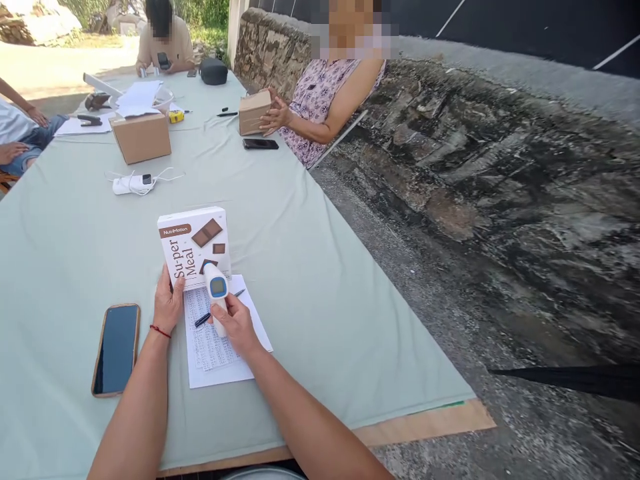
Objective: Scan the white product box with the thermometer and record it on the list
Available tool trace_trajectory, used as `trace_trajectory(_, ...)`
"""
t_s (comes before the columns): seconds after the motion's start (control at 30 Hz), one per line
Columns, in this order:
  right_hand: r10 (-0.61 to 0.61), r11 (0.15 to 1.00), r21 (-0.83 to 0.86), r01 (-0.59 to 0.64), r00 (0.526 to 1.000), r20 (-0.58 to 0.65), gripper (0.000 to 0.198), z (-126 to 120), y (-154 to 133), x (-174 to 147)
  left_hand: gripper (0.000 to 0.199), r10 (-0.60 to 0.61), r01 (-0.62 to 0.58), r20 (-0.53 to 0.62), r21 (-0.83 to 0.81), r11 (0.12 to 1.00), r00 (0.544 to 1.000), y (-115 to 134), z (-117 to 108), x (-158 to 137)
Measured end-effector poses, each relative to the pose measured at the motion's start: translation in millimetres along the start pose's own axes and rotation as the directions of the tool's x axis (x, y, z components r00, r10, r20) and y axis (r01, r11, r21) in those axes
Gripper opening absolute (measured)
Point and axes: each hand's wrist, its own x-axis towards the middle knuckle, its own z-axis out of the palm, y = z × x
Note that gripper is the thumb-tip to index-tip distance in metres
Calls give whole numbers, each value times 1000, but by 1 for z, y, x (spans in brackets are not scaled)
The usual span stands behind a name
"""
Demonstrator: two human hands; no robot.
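My left hand (169,300) grips the lower left edge of a white meal box (200,233) printed "Su-per Meal", which stands upright facing me. In my right hand (239,325) is a white infrared thermometer (218,283) with a blue-rimmed screen turned toward me. Its front end overlaps the lower part of the box in view; whether the two touch, I cannot tell. Below both hands lie printed sheets of paper (230,380), with a dark pen (202,320) partly hidden behind the thermometer. A smartphone (116,350) with a dark screen lies left of my left forearm.
A white corded device (134,184) and a cardboard box (143,139) with papers on top stand farther up the cloth-covered table (320,293). At the right edge a person holds a smaller carton (254,112) beside a black phone (261,144). Other people sit at the far end and left.
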Motion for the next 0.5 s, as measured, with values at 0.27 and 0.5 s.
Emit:
trace_trajectory(0.27,-19,999,37,22,996,-84,40,-5,-24,-5,56,24,-24,-18,35,999,1000,0,-3,1)
trace_trajectory(0.5,-121,987,77,139,972,-200,38,-18,-67,-23,59,18,-17,-12,30,999,1000,5,-5,5)
